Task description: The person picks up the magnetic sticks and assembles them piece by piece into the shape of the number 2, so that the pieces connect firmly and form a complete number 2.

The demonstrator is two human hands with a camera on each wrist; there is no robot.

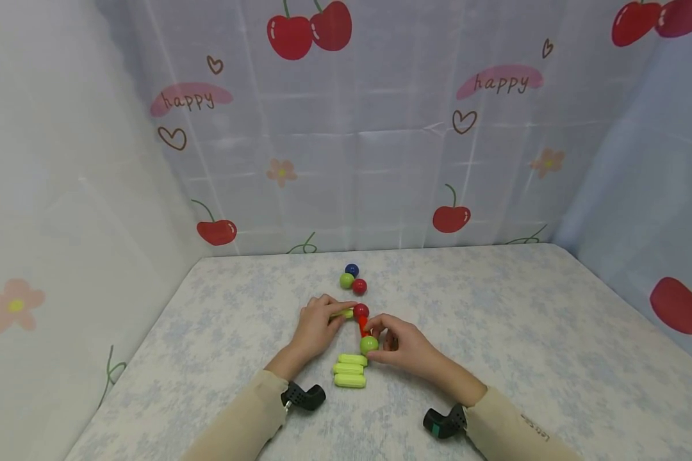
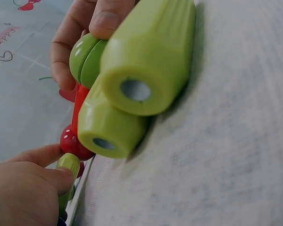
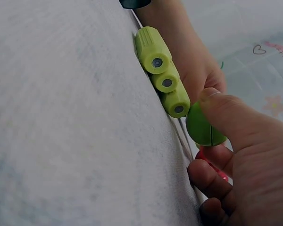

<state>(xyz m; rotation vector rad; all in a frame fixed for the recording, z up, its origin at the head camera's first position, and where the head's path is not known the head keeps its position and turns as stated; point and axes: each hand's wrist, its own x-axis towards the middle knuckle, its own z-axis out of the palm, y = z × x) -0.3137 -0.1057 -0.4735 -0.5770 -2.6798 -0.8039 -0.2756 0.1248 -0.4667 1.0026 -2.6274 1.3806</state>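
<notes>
My right hand (image 1: 402,346) has its fingers (image 1: 382,321) clamped on the green ball (image 1: 369,345) at nine o'clock; my left hand (image 1: 316,325) pinches a lime rod (image 1: 348,314), red ball (image 1: 361,311) at three

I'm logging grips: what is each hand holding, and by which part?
Left hand: one yellow-green rod, pinched by its sides. Right hand: the nearer green ball, held by its sides.

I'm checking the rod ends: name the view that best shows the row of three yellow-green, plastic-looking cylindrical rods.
The right wrist view: all three rods appear close up, each with a round grey disc in its visible end. The left wrist view shows two, larger, one cropped; the head view shows all three, small, without visible discs.
</notes>
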